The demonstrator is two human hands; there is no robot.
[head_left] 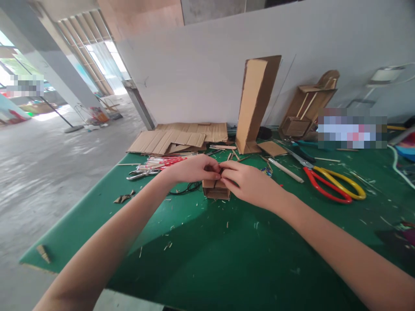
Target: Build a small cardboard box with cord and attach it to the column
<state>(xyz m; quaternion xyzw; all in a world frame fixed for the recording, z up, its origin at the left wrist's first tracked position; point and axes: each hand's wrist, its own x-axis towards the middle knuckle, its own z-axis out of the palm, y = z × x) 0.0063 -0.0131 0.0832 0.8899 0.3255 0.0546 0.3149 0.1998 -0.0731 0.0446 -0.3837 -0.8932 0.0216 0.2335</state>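
Observation:
A small open-fronted cardboard box (217, 194) sits on the green tabletop, directly below my two hands. My left hand (202, 168) reaches in from the left, with thumb and fingers pinched together at the box's top. From the right, my right hand (244, 179) meets it, its fingers closed at the same spot. The fingertips nearly touch, and whatever is between them is too small and hidden to make out. A thin dark strand shows on the box just under the fingers. Beside the box, a loop of black cord (191, 188) lies on the table.
Flat cardboard sheets (181, 134) lie at the back, near a tall folded cardboard piece (251, 103). Red-and-yellow-handled scissors (330, 183) and a pale stick-like tool (287, 170) lie right. Metal scissors (141, 174) lie left. Scraps dot the green table (194, 255).

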